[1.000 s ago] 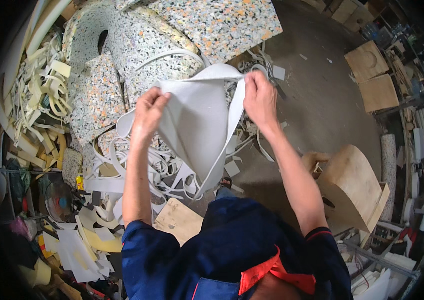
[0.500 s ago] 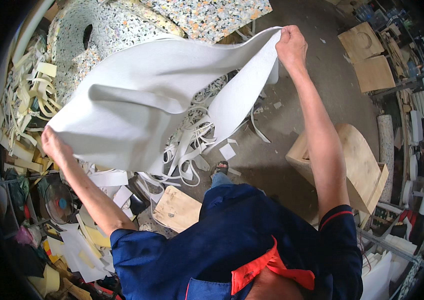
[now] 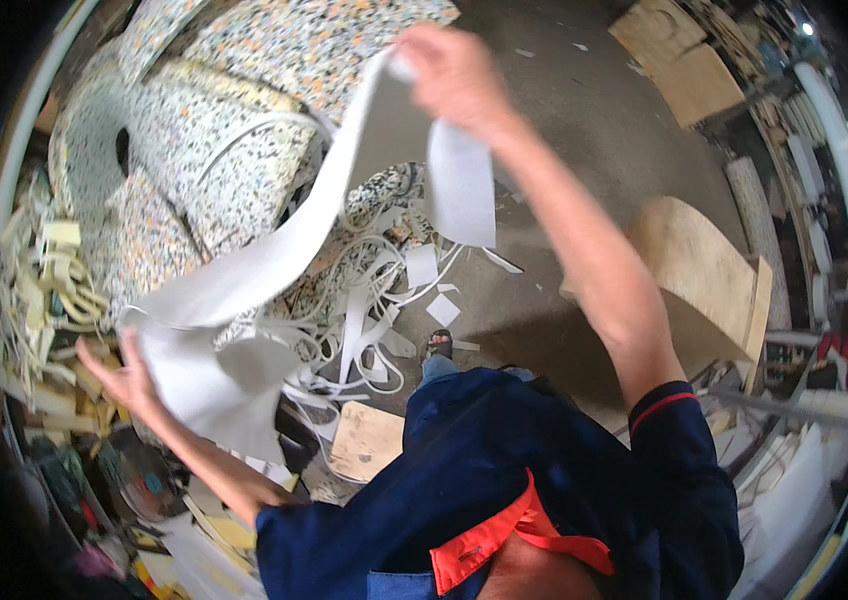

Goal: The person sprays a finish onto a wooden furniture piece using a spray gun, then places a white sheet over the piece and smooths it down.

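Observation:
A long white foam-like sheet (image 3: 294,245) hangs in a bent, sagging band between my hands. Its upper end is pinched in my right hand (image 3: 449,80), raised at the top middle and slightly blurred, and a short flap drops beside that wrist. My left hand (image 3: 129,380) is at the left with fingers spread, beside the sheet's curled lower end; the fingers are not closed on it, though the sheet may touch them. Below the sheet lies a tangle of white strip offcuts (image 3: 374,330) with small square scraps.
Speckled foam slabs (image 3: 234,150) are stacked at the far left. Cream offcuts (image 3: 64,280) pile along the left side, above a fan (image 3: 139,470). A curved wooden piece (image 3: 694,270) stands at the right, a wooden board (image 3: 364,440) near my foot, and a pale pipe (image 3: 844,200) farther right.
The broad, spread sheet has swung into a narrow folded band. My right hand has moved left and slightly up with its end. My left hand has lowered, and its fingers have opened off the edge.

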Demonstrator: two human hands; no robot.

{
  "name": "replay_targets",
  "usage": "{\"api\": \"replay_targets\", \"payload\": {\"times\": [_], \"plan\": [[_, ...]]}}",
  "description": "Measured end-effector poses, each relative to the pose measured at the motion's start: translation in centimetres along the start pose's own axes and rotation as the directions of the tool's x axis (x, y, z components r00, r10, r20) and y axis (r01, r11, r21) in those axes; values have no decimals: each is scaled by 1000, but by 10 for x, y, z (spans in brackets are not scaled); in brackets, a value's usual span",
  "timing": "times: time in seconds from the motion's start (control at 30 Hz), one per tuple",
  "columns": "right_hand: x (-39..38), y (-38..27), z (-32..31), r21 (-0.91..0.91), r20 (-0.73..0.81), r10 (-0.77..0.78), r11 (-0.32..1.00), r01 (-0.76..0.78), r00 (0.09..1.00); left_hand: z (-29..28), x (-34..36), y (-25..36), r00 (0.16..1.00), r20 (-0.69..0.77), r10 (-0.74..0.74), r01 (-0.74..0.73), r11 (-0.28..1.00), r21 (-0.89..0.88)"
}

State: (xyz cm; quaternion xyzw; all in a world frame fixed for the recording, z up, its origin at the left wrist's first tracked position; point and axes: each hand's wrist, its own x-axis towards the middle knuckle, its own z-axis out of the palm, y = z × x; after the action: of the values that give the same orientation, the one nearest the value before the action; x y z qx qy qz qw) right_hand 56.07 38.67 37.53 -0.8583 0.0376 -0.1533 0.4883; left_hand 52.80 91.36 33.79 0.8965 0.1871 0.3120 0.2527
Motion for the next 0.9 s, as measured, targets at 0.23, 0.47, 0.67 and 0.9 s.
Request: {"api": "replay_targets", "payload": {"times": [0.23, 0.47, 0.67, 0.9], "plan": [[-84, -74, 106, 45, 218, -632, 768, 639, 744, 96, -120, 171, 689, 243, 683, -332, 596, -731], [-160, 10, 81, -205, 282, 1, 977, 59, 959, 79, -107, 194, 898, 354, 262, 285, 268, -920], [-193, 79, 149, 26, 633, 177, 968, -249, 753, 73, -92, 206, 962, 262, 72, 249, 147, -957], [-154, 117, 61, 236, 409, 293, 881, -410, 864, 60, -38, 110, 994, 74, -84, 101, 394, -914]]}}
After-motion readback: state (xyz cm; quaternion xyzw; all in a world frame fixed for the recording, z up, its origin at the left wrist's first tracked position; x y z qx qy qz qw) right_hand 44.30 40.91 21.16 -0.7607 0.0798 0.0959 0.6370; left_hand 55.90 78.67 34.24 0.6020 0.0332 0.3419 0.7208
